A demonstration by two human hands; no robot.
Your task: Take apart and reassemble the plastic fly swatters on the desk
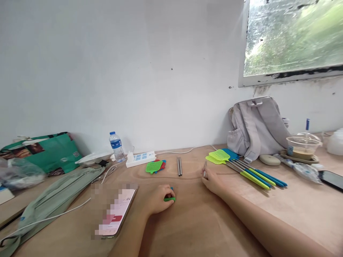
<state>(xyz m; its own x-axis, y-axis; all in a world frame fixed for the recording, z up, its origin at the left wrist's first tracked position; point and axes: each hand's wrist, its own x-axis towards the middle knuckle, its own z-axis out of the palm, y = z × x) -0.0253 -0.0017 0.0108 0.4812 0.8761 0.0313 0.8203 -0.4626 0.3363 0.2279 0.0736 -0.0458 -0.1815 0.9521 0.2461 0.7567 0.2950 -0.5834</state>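
Observation:
My left hand (158, 200) rests on the wooden table (193, 221), its fingers curled round a small green and blue plastic piece (169, 198). My right hand (211, 180) lies further right, fingers closed on a thin metal rod (205, 170) that sticks up from the fist. Two more metal rods (179, 166) lie side by side just beyond my hands. Loose swatter heads, green, red and blue (155, 166), lie to their left. Several assembled fly swatters (246, 171) with green and blue heads and handles lie to the right.
A phone (118, 214) lies left of my left hand. A power strip (140, 158), a water bottle (117, 146), a green bag (43, 151) and a grey-green pouch (56, 196) sit at the left. At the right stand a grey backpack (257, 126), a lidded drink cup (302, 146) and another phone (332, 178).

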